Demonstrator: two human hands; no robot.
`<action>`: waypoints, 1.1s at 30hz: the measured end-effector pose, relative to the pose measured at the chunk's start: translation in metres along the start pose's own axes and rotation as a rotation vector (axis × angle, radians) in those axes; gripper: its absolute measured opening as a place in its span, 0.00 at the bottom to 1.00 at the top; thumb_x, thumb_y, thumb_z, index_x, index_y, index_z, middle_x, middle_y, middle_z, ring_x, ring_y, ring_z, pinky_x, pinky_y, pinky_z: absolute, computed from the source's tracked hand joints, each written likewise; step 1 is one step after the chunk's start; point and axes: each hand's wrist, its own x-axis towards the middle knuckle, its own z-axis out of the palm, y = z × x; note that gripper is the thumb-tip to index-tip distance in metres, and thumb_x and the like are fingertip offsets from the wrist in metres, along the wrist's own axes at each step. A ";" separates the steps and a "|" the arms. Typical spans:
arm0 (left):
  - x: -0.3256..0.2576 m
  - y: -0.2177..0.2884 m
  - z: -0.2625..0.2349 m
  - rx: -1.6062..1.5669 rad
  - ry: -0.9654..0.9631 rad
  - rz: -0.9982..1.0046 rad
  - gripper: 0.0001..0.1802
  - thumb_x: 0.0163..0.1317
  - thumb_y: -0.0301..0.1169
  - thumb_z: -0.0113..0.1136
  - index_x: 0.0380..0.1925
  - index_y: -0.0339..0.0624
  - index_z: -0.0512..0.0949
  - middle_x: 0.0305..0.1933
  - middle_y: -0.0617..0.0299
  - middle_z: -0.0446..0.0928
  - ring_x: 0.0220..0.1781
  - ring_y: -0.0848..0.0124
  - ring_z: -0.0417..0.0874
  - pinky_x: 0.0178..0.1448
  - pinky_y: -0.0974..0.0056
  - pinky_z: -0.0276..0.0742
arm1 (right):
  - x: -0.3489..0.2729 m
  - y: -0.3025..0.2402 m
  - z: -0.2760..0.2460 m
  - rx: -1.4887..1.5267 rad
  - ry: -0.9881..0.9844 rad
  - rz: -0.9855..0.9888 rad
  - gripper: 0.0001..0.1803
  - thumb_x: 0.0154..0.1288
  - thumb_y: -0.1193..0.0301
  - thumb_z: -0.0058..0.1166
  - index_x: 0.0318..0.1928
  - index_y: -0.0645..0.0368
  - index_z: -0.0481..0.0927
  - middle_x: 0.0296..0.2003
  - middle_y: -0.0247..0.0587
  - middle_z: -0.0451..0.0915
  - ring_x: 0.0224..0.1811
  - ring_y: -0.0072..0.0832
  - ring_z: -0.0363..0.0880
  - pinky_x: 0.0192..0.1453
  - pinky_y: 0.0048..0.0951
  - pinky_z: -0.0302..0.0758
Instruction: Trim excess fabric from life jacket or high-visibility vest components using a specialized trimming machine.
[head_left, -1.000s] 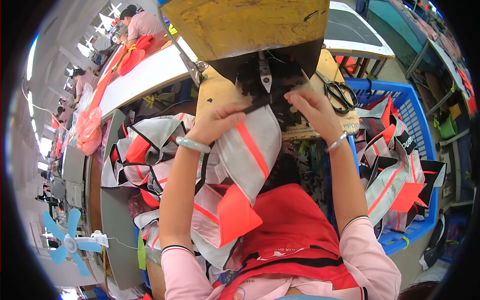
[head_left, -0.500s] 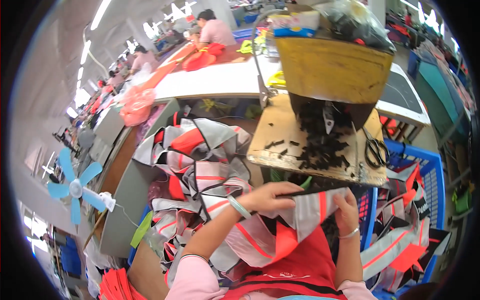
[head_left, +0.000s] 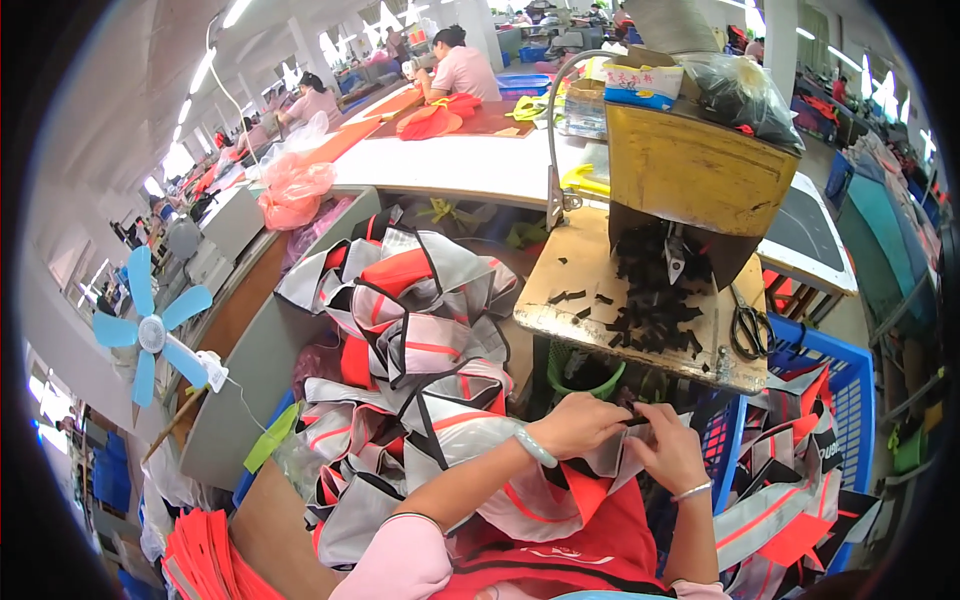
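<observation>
Long white desk [head_left: 450, 165] across upper centre. Heap of grey-and-orange reflective vest pieces [head_left: 400, 340] centre left. Yellow box-shaped hopper [head_left: 690, 175] upper right, a white-and-blue packet [head_left: 642, 82] on top, beside a dark plastic bag [head_left: 745, 90]. Small wooden desk [head_left: 590, 270] below it, strewn with black strap pieces [head_left: 655, 310]; black scissors [head_left: 748, 328] at its right. Blue fan [head_left: 150, 330] at left. Lower centre: left hand [head_left: 578, 425] and right hand [head_left: 668, 447], both closed, pinching one grey vest piece [head_left: 560, 495] over the lap.
</observation>
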 end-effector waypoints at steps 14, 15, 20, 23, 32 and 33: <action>0.025 0.014 -0.068 -0.553 -0.001 -0.052 0.12 0.61 0.33 0.58 0.38 0.35 0.80 0.34 0.54 0.82 0.36 0.71 0.80 0.43 0.65 0.75 | 0.029 -0.007 -0.049 0.192 0.235 -0.091 0.08 0.57 0.72 0.59 0.36 0.63 0.79 0.30 0.45 0.80 0.29 0.36 0.81 0.33 0.30 0.74; 0.033 0.009 -0.075 -0.549 0.019 -0.016 0.13 0.61 0.33 0.58 0.40 0.34 0.79 0.33 0.55 0.81 0.36 0.71 0.79 0.43 0.66 0.74 | 0.038 -0.009 -0.055 0.205 0.220 -0.025 0.09 0.58 0.71 0.59 0.36 0.63 0.79 0.30 0.45 0.80 0.28 0.35 0.80 0.33 0.30 0.74; 0.073 0.002 -0.088 -0.502 -0.004 -0.144 0.14 0.63 0.34 0.56 0.39 0.33 0.79 0.30 0.57 0.79 0.33 0.73 0.77 0.40 0.66 0.73 | 0.066 0.013 -0.058 0.306 0.273 0.082 0.09 0.60 0.71 0.59 0.37 0.65 0.78 0.23 0.31 0.75 0.23 0.14 0.70 0.27 0.20 0.66; 0.087 -0.010 -0.090 -0.457 -0.018 -0.210 0.15 0.63 0.35 0.56 0.38 0.32 0.79 0.27 0.60 0.78 0.31 0.75 0.75 0.37 0.67 0.71 | 0.080 0.021 -0.057 0.333 0.244 0.125 0.10 0.61 0.70 0.58 0.39 0.65 0.78 0.24 0.31 0.76 0.24 0.14 0.70 0.28 0.21 0.67; 0.123 -0.036 -0.106 -0.411 -0.040 -0.370 0.19 0.64 0.38 0.59 0.44 0.31 0.80 0.36 0.67 0.79 0.39 0.79 0.74 0.46 0.72 0.69 | 0.127 0.049 -0.052 0.244 0.253 0.122 0.15 0.59 0.62 0.55 0.39 0.61 0.81 0.29 0.48 0.82 0.31 0.39 0.80 0.40 0.35 0.74; 0.126 -0.039 -0.105 -0.417 -0.008 -0.382 0.19 0.63 0.38 0.59 0.44 0.31 0.80 0.37 0.66 0.79 0.40 0.79 0.74 0.48 0.72 0.69 | 0.130 0.052 -0.051 0.245 0.254 0.124 0.15 0.59 0.62 0.55 0.39 0.61 0.81 0.29 0.48 0.82 0.31 0.39 0.80 0.40 0.35 0.74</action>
